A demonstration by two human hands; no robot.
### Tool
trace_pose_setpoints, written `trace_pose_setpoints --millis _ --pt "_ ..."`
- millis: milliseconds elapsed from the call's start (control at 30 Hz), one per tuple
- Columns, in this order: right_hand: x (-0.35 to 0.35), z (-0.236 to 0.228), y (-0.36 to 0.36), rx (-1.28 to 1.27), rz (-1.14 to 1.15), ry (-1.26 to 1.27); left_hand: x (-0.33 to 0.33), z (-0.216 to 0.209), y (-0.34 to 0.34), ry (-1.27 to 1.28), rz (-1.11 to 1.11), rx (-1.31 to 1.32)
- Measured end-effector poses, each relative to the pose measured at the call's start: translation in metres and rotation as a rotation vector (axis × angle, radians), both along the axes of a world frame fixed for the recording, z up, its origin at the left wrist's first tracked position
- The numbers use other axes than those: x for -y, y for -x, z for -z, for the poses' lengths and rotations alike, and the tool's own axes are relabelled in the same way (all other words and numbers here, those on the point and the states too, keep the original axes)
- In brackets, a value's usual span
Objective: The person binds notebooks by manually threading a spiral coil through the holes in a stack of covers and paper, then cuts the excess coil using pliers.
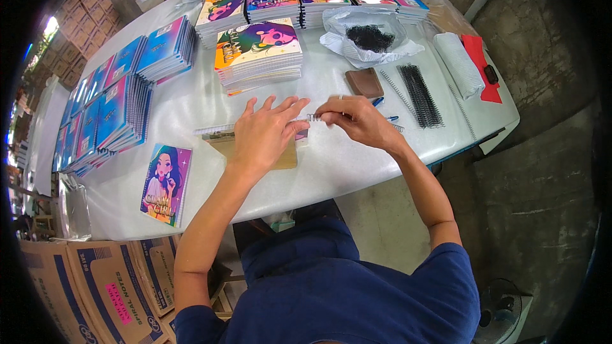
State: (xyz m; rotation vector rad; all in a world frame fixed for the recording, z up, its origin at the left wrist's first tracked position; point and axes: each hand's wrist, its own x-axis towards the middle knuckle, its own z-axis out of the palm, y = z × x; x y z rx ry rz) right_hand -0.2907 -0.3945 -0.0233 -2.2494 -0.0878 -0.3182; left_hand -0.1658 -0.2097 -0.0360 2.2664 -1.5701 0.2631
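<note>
Covering most of the brown notebook (280, 156), the left hand (264, 137) lies flat with fingers spread, pressing rather than grasping; only the notebook's lower edge and a corner show. The right hand (357, 121) has its grip pinched shut on the end of a wire spiral (305, 118), thumb and fingertips together. The spiral lies along the notebook's top edge, its long axis running left to right across the white worktop (191, 102). Its middle is hidden under the left fingers. Black spirals (419, 94) lie near the right hand.
</note>
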Motion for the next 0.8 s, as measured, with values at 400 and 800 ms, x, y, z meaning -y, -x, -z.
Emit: trace_pose_setpoints --millis 400,800 --pt "-0.024 -0.009 0.006 0.056 0.032 0.313 -0.003 -0.004 0.011 0.067 0.086 0.007" --pt "0.177 0.054 -0.042 -0.583 0.004 0.708 -0.004 -0.014 0.014 -0.101 0.113 0.177"
